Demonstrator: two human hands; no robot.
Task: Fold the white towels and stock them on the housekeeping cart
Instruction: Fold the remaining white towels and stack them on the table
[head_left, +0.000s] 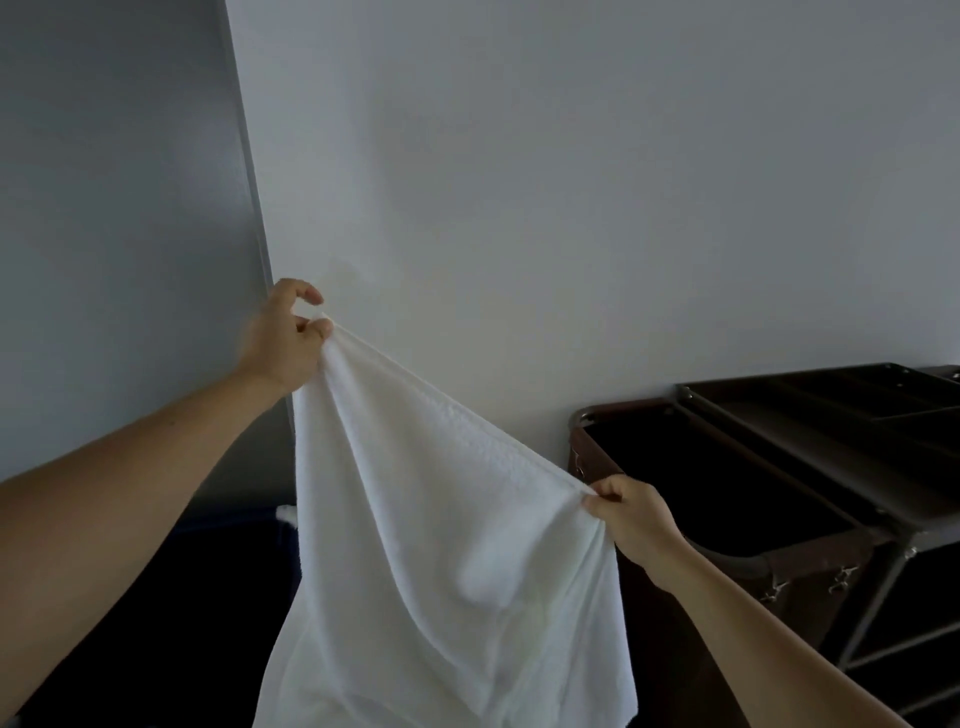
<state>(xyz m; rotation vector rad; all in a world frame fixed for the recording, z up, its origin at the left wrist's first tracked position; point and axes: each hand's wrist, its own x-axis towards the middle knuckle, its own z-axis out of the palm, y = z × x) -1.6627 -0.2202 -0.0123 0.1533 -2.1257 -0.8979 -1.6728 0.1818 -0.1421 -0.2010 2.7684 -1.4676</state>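
Head view: the left hand (288, 335) pinches one top corner of a white towel (441, 545) and the right hand (631, 519) pinches the other, so the towel hangs spread against the wall (545, 182). The dark cart (810, 457) stands to the right. No writing shows.

White towel (447, 519): terry cloth, nubby looped pile, matt, with a flatter woven band along the top hem. Housekeeping cart (810, 447): dark brown top tray, smooth with a dull sheen; frame tubes grey metal, satin finish; small bright metal clips on the brown bag. Wall (571, 182): painted, smooth, matt.
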